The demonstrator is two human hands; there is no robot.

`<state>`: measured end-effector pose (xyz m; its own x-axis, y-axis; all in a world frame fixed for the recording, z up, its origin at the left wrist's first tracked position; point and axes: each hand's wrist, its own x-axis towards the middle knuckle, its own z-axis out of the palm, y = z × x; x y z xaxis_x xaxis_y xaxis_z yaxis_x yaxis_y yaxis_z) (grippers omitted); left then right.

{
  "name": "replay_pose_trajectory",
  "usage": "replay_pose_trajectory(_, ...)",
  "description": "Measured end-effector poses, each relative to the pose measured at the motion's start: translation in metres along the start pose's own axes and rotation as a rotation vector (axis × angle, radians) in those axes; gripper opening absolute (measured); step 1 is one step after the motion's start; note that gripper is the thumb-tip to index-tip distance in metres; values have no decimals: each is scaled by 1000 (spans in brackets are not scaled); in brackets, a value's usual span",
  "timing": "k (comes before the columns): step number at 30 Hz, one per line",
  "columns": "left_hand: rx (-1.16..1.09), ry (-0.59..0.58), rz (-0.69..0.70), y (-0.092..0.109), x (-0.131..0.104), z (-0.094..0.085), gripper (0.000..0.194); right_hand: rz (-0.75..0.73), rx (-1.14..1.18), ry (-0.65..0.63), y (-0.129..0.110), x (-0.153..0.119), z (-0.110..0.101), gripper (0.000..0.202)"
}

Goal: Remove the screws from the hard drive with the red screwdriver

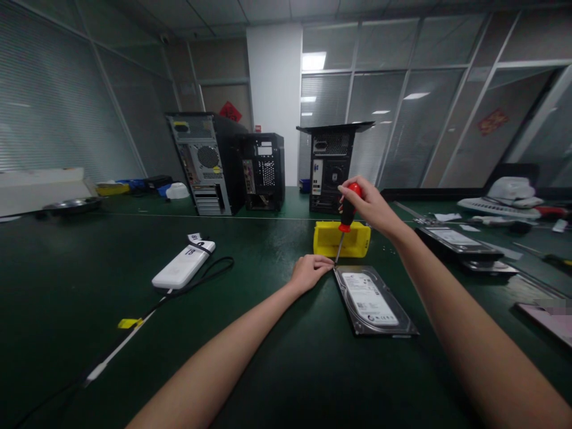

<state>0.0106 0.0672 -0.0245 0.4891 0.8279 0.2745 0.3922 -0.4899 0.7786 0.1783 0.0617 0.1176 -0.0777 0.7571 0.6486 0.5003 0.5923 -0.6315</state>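
Note:
A red and black screwdriver is gripped by its handle in my right hand, its shaft slanting down to the far left corner of a hard drive. The drive lies flat on the dark green table, its white label facing up. My left hand rests on the table with its fingertips at that same corner, beside the screwdriver tip. Whatever is between those fingertips is too small to make out. Just behind the drive stands a yellow plastic bin.
Three computer cases stand at the back. On the left lies a white power bank with cables. More hard drives, papers and a white cap are on the right.

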Motion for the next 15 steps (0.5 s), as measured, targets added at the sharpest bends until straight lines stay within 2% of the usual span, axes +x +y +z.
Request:
replay_pose_trajectory(7,11,-1,14,-3,1,1,24,-64,-72,5,3,2,-1,23)
replay_pose_trajectory(15,-27,-6,9,-2,0,0,23,-35,-30,-4,8,4,-1,19)
